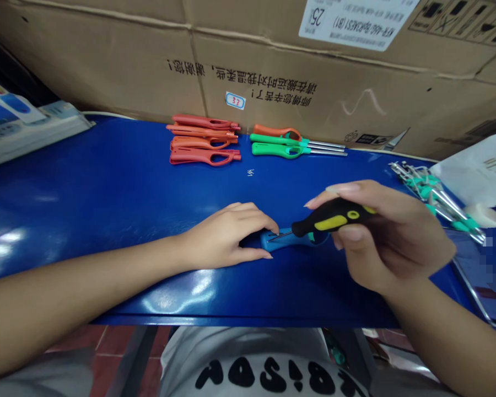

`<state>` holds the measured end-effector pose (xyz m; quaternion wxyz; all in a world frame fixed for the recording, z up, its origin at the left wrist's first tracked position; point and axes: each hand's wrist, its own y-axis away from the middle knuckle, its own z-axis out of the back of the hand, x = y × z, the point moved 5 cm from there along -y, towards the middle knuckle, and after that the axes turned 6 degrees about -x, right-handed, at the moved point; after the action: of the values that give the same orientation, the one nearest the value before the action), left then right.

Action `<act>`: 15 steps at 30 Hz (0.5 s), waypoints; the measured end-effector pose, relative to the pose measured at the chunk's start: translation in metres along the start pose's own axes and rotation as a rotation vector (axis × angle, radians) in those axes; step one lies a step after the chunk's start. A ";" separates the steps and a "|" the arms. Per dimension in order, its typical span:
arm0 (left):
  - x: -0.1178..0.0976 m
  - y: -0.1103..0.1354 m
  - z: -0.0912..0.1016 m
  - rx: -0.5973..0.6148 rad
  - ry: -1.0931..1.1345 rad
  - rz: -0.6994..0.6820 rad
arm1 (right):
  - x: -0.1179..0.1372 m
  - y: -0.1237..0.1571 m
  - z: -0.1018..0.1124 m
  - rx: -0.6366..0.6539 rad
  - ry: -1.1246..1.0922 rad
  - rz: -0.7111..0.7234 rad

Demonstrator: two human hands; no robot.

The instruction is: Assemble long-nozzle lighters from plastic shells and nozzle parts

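A screwdriver [331, 219] with a black and yellow handle is gripped in my right hand [391, 237]. Its thin metal shaft points left and down, and the tip meets a blue lighter casing [279, 240] lying on the table. My left hand [231, 234] rests on the tabletop, thumb and forefinger pinching the casing's left end. The right part of the casing, with a bit of green in it, is partly hidden behind the screwdriver and my right hand.
Behind lie several red and orange lighter casings [206, 143]. To their right are green and orange lighters [276, 149] with metal tubes. Small pins [250, 172] sit mid-table. Metal tubes with green parts [438, 198] lie far right. A cardboard box [140, 49] stands along the back.
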<state>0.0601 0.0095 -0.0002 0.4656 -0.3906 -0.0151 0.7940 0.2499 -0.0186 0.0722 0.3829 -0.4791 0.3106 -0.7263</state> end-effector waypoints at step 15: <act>0.000 0.000 0.000 -0.003 -0.006 -0.003 | -0.003 0.000 -0.003 -0.005 0.129 -0.005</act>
<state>0.0602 0.0095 0.0001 0.4664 -0.3889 -0.0181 0.7943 0.2473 -0.0159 0.0701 0.3589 -0.4332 0.3351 -0.7558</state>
